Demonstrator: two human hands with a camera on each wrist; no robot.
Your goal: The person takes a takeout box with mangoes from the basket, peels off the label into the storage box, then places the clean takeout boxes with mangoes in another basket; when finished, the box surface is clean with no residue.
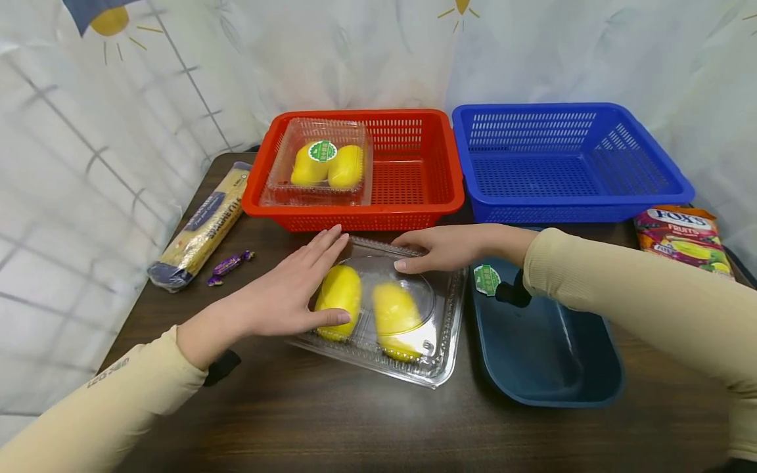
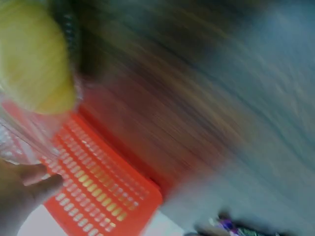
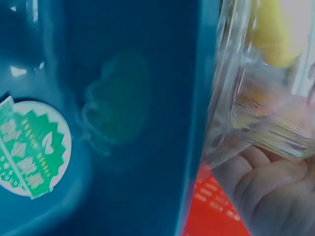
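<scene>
A clear plastic clamshell box (image 1: 440,341) with two yellow mangoes (image 1: 340,295) inside sits slightly turned on the table. My left hand (image 1: 290,282) rests along the box's left side, fingers straight and thumb stretched over the lid. At the far right edge, my right hand (image 1: 440,249) grips the box, its thumb on top and fingers curled at the rim. The right wrist view shows those curled fingers (image 3: 266,182) against the box's clear plastic edge (image 3: 231,123). A round green sticker (image 1: 487,280) clings inside the dark blue basin (image 1: 550,355), right beside the box.
Behind stands a red basket (image 1: 408,180) holding another clear box of mangoes (image 1: 319,164) with a green sticker. A blue basket (image 1: 532,174) is to its right. Left lie a spaghetti pack (image 1: 204,223) and a purple-wrapped candy (image 1: 229,265); a Fox's candy bag (image 1: 683,240) lies far right.
</scene>
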